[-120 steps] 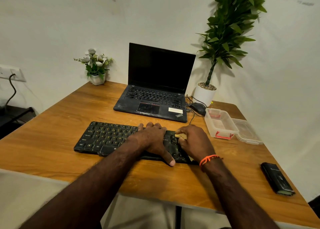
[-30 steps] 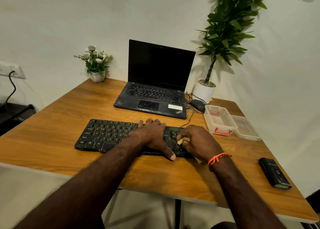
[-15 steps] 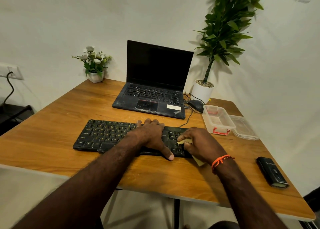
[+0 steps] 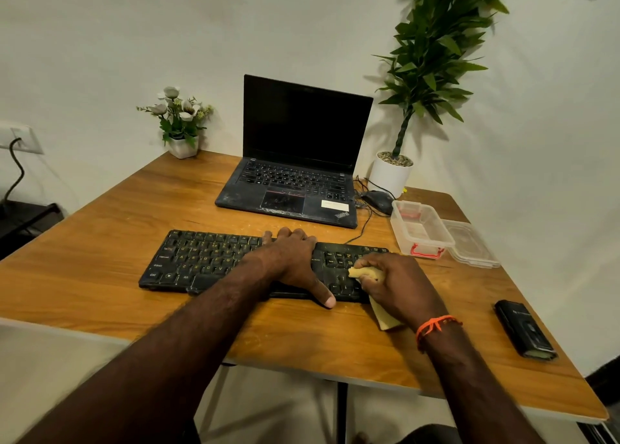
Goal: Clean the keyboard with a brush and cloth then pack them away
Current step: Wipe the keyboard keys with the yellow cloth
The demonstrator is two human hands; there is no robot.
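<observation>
Head view: keyboard wipe-down, both my hands on the black keyboard (image 4: 208, 261).

Head view, itemised: keyboard lies flat on the wooden table (image 4: 100, 242), in front of the open laptop (image 4: 295, 162). My left hand (image 4: 292, 259) rests flat across its middle, fingers straight, thumb at the near edge. My right hand (image 4: 399, 284) has its fingers curled round a yellow cloth (image 4: 364, 272), held against the keys at the right end. Clear plastic box (image 4: 419, 230) and its lid (image 4: 469, 245) stand just right of the keyboard; a black case (image 4: 523, 333) lies further right.
</observation>
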